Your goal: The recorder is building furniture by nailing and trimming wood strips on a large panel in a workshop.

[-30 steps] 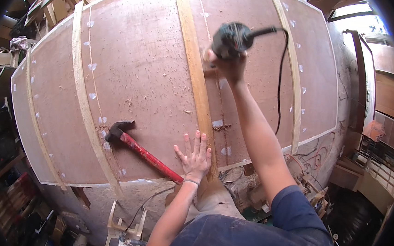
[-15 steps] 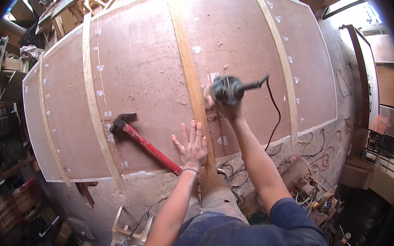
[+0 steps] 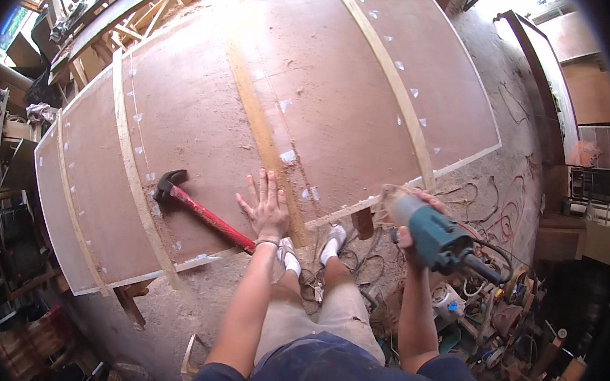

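My left hand (image 3: 269, 213) lies with its fingers spread on the middle wooden batten (image 3: 253, 115), near the close edge of a large reddish-brown panel (image 3: 204, 104). To its left a claw hammer (image 3: 206, 215) with a red handle rests on the panel, its dark head pointing away from me. My right hand (image 3: 410, 236) grips a teal and grey corded trim router (image 3: 436, 233), raised and tilted just past the panel's near right edge. The router's base end is blurred, and the hand hides part of its body.
More light battens (image 3: 127, 133) cross the panel, among white tape pieces and wood shavings. Hoses and cords (image 3: 508, 206) litter the floor at right, next to tools and machine parts (image 3: 503, 313). Timber (image 3: 147, 17) is heaped at the far left. My feet stand at the panel's near edge.
My right hand has swung the router off the panel, toward me and to the right. The left hand has kept its spread pose on the batten. The whole view has shifted.
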The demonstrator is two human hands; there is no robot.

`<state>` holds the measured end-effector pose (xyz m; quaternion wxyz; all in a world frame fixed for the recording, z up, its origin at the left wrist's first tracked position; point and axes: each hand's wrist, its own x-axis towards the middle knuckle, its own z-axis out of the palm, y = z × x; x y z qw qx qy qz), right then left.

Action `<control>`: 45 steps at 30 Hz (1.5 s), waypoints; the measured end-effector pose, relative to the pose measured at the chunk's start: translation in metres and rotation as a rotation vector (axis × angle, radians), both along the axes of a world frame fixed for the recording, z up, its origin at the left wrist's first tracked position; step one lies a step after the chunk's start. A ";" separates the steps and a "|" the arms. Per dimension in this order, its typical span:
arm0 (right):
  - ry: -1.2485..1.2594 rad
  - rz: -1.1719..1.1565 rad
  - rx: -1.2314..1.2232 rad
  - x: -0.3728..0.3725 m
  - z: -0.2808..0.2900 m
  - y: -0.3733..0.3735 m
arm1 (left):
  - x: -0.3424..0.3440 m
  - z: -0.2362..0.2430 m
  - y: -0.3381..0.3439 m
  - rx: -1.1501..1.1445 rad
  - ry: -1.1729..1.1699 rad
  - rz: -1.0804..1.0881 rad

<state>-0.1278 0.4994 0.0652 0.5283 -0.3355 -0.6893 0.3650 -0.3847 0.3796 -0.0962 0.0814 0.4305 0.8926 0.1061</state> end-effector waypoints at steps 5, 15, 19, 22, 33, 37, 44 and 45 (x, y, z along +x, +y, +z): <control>0.001 -0.234 -0.050 0.090 0.000 0.024 | 0.001 -0.004 0.001 -0.011 0.061 -0.003; -0.043 -0.212 -0.181 0.216 -0.044 0.143 | 0.074 0.028 0.079 -0.006 0.125 0.152; -0.102 -0.035 -0.222 0.232 -0.083 0.195 | 0.169 0.018 0.162 0.101 -0.034 -0.153; -0.278 0.073 -0.100 0.222 -0.093 0.226 | 0.207 0.011 0.210 -0.001 -0.026 -0.221; -0.393 0.272 -0.196 0.189 -0.104 0.237 | 0.230 -0.021 0.223 0.021 0.233 -0.148; -0.343 0.226 -0.091 0.188 -0.114 0.237 | 0.229 -0.026 0.223 0.022 0.247 -0.151; -0.342 0.284 -0.268 0.192 -0.111 0.243 | 0.231 -0.032 0.222 0.090 0.292 -0.174; -0.339 0.277 -0.267 0.192 -0.115 0.244 | 0.230 -0.032 0.222 0.098 0.289 -0.176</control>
